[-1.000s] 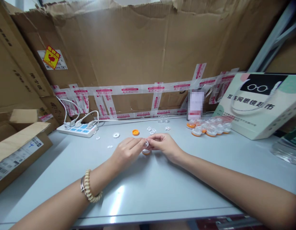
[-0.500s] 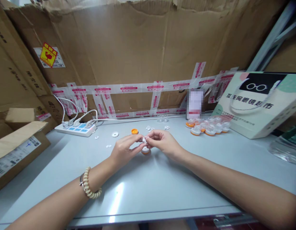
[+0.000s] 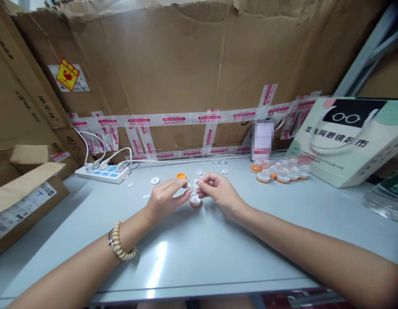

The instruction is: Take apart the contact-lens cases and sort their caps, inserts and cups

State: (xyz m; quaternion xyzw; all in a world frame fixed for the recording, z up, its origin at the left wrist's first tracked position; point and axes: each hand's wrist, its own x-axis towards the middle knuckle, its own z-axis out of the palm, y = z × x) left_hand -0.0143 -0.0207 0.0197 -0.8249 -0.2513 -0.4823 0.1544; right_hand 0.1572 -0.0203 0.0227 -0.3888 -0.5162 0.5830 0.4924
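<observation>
My left hand [image 3: 168, 195] pinches a small white plastic part [image 3: 188, 185] between thumb and forefinger. Facing it, my right hand [image 3: 216, 189] grips another small white plastic part [image 3: 195, 183] in its fingertips. A narrow gap separates the two parts. Just below them on the table stands a round case with a white top and orange base [image 3: 195, 201]. Behind my left fingers sits an orange ring-shaped cap [image 3: 181, 176], and a white round cap [image 3: 155, 180] lies to its left. Small white discs [image 3: 146, 196] lie by my left hand, partly hidden by it.
Several clear-topped orange cases [image 3: 282, 171] cluster at the right, near a phone [image 3: 262, 139] and a paper bag [image 3: 343, 141]. A power strip [image 3: 104, 172] and an open carton [image 3: 28, 197] are at the left. Small clear pieces [image 3: 219, 159] lie at the back.
My hands have drawn slightly apart, the left one moving left. The white pieces that were together between my fingertips are now separate, and more of the round case below shows.
</observation>
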